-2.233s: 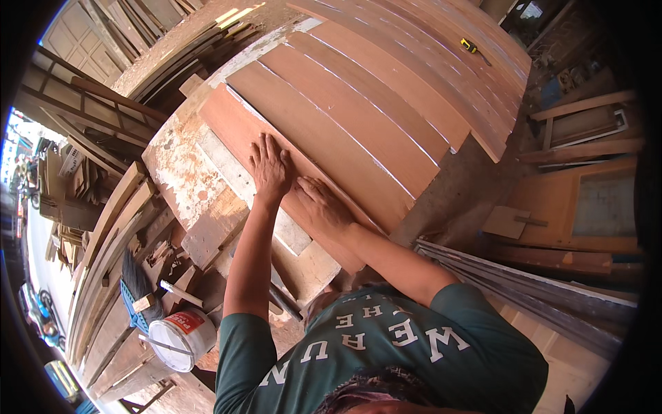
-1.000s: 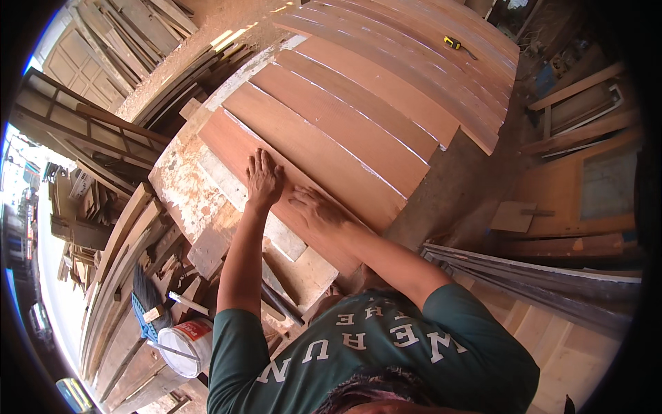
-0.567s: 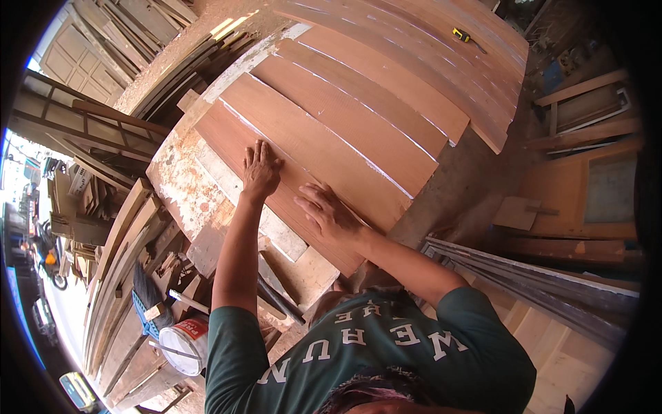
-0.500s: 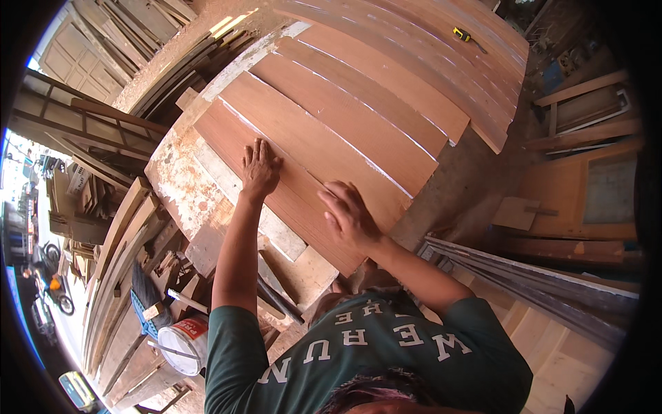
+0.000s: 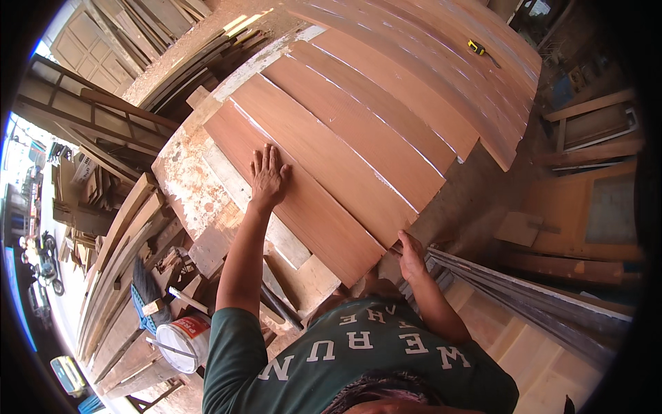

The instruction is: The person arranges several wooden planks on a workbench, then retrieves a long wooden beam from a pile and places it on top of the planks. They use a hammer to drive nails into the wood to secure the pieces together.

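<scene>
Several reddish-brown wooden boards lie side by side on a worktable, with white glue-like lines along the seams. My left hand [image 5: 270, 181] rests flat on the nearest wooden board [image 5: 314, 231], fingers spread, close to its seam with the second board [image 5: 331, 159]. At the boards' right-hand end, my right hand [image 5: 412, 257] pinches the near end corner of the second board by that seam. Its lower fingers are partly hidden under the edge. White shows at the far left end of this seam; closer to my right hand it looks like a thin dark line.
A yellow and black tape measure [image 5: 476, 47] lies on the farther boards. The worktable [image 5: 181, 162] is stained and paint-splashed. A white bucket [image 5: 181, 343] and a blue-handled brush [image 5: 143, 307] stand at lower left. Stacked timber [image 5: 124, 241] lines the left; frames [image 5: 524, 297] lean at right.
My right hand has moved right and down from above the near board to the boards' end and taken hold there. My left hand stays flat on the near board.
</scene>
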{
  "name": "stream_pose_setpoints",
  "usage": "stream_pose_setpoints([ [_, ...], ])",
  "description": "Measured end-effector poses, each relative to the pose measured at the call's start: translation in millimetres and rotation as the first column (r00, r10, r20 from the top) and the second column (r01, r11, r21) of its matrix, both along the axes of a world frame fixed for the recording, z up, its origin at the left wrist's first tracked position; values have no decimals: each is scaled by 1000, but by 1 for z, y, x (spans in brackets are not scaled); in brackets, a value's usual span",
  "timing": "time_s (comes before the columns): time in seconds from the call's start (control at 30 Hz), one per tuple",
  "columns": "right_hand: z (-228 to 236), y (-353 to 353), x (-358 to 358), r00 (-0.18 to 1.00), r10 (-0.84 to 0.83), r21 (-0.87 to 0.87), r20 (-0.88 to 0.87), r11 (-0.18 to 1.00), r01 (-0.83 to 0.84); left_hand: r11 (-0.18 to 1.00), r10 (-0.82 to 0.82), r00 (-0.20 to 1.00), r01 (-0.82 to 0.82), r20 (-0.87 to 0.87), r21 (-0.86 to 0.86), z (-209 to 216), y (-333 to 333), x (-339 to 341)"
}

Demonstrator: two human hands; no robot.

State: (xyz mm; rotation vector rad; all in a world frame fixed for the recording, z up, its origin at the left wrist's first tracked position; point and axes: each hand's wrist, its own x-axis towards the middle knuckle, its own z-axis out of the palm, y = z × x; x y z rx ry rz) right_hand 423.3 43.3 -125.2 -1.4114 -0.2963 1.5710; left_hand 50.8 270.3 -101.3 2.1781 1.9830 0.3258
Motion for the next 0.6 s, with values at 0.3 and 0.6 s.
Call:
stream_pose_setpoints([
  [0.3,-2,4,12,983,69,-5,171,998,-69,1000,-4,1000,3,25,19,-5,3,-2],
  [0.6,9,7,7,973,61,9,221,998,-65,1000,6,1000,-6,3,-11,-3,3,-4],
])
